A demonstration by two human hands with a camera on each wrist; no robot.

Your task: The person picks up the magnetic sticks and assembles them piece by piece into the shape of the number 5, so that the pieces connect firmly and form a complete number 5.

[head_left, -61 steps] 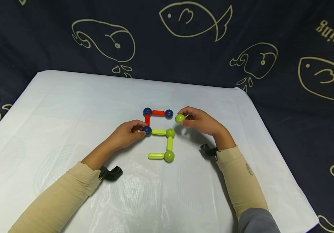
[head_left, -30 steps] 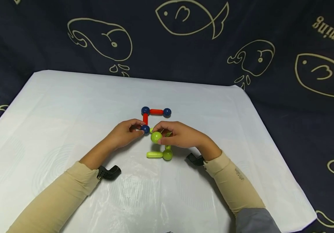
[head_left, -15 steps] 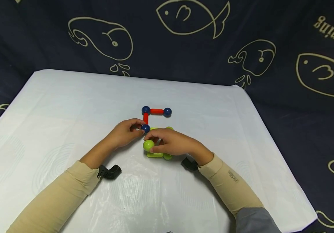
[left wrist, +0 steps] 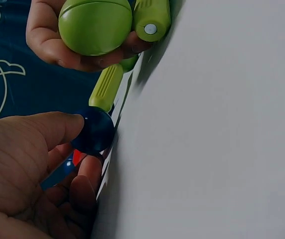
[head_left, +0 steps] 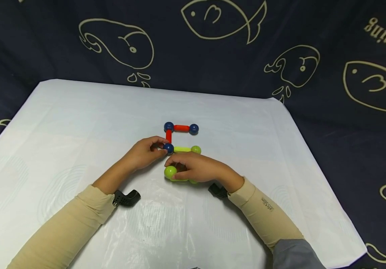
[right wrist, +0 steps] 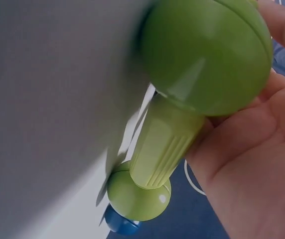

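Note:
Thumb and fingers of my left hand (head_left: 146, 154) pinch a dark blue ball (head_left: 168, 148) at the left middle of a chain of magnetic sticks and balls. My right hand (head_left: 198, 167) holds a loose lime green ball (head_left: 170, 172) low over the chain's near end. In the left wrist view this held ball (left wrist: 95, 25) is beside the silver-tipped free end of a green stick (left wrist: 152, 22). The right wrist view shows the near corner green ball (right wrist: 207, 55) under that hand, joined by a stick (right wrist: 165, 142) to another green ball (right wrist: 138, 194). My right hand hides part of the chain from above.
Beyond my hands, red sticks (head_left: 181, 128) link more dark blue balls (head_left: 194, 129). A white cloth (head_left: 95, 112) covers the table, with a dark fish-print curtain (head_left: 166, 48) behind it. Black wrist camera mounts (head_left: 127, 198) stick out from both sleeves.
My right hand has carried the green ball from the right of the chain leftward and nearer, down to the near stick's free end. My left hand keeps holding the blue ball in place.

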